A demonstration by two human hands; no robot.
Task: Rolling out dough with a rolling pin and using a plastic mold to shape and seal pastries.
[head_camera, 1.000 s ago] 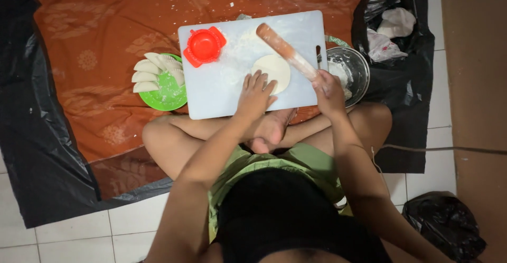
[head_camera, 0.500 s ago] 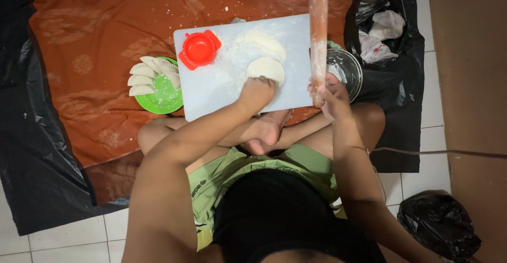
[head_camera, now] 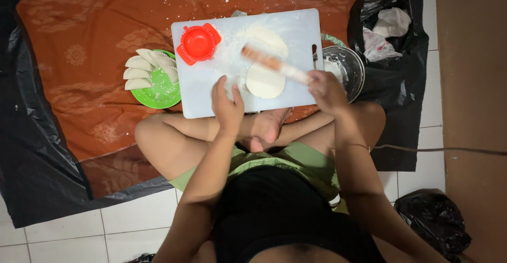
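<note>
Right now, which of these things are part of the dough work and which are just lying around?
In use: rolling pin in right hand; dough round; white board under left hand.
Lying about: red press, green plate, metal bowl, black bag.

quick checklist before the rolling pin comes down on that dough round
1. Right hand grips rolling pin: ok.
2. Dough round lies flat on the white cutting board: ok.
3. Left hand off the round, resting on the board's near edge: ok.
4. Pin lined up over the round: not ok, it is angled and blurred.
5. Red dumpling press out of the pin's path: ok.
6. Flour under the round: cannot tell.
</note>
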